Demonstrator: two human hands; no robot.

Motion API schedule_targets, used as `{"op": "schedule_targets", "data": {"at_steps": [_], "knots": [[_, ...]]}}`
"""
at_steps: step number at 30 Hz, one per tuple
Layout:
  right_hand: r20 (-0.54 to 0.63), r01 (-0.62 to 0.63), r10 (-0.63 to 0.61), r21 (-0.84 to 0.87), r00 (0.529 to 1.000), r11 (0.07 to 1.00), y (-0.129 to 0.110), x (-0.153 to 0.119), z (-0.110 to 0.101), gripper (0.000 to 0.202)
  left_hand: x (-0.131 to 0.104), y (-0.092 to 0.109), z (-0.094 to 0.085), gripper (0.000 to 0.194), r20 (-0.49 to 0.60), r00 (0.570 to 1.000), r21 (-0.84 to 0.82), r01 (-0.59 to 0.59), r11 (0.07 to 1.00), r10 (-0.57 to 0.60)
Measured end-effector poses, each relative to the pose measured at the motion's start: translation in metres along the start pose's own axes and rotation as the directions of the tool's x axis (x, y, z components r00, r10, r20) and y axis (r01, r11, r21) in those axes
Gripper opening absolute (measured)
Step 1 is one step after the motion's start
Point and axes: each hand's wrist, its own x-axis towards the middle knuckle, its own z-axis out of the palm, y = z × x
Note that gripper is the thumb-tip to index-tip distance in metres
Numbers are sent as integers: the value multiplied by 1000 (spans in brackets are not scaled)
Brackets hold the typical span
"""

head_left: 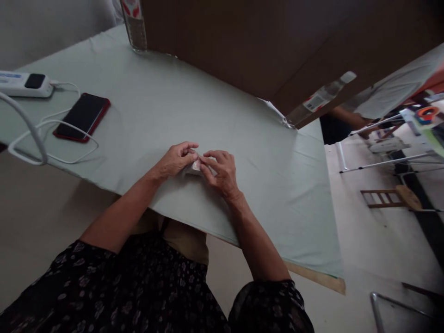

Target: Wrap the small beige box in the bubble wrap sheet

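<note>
Close to the table's front edge, both hands meet over a small pale, pinkish-white crumpled piece (196, 165), perhaps paper or thin film; its kind is too small to make out. My left hand (176, 159) pinches it from the left, thumb and fingers closed together. From the right, my right hand (222, 173) grips it between thumb and index finger, the other fingers curled. Just beneath the fingertips lies a flat, light-coloured item (193, 172), mostly covered by the hands.
Pale green cloth covers the table (270, 185). A large brown board (222, 41) stands across the back, a bottle (138, 32) at its left, another bottle (326, 95) at its right. Leftward are a red-edged phone (82, 117), white cable (69, 124) and power strip (26, 84). A person's arm (348, 119) shows beyond.
</note>
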Motion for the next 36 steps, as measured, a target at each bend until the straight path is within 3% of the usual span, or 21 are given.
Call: {"op": "schedule_targets", "data": {"at_steps": [3,6,11,17,21,25,29,32,36], "knots": [[87,101,-92,-101,992,990,0,-11,0,41,-2,3,1,59,12,1000,24,-27,999,27],[94,110,-97,-155,991,982,3,-16,3,52,-4,6,2,52,16,999,90,-50,995,48],[94,84,-68,-174,993,981,7,-10,12,43,-5,10,1,47,-38,996,250,-64,966,75],[92,97,-83,-157,992,983,4,-7,13,35,-2,6,0,44,-74,995,176,-58,983,72],[1,60,-60,-47,998,997,5,-11,8,40,-1,4,1,45,-73,996,133,-46,990,56],[-133,-23,38,112,990,993,13,-14,0,52,-1,3,0,49,-95,994,101,-48,994,57],[-9,-103,107,195,994,975,22,-13,2,80,-1,4,-5,62,-153,986,124,-46,991,65],[94,-117,99,204,991,972,26,-9,10,99,-4,7,-8,83,-85,996,201,-5,979,23],[120,-98,75,203,990,974,24,-5,18,88,-7,12,-5,95,38,999,278,-30,960,21]]}}
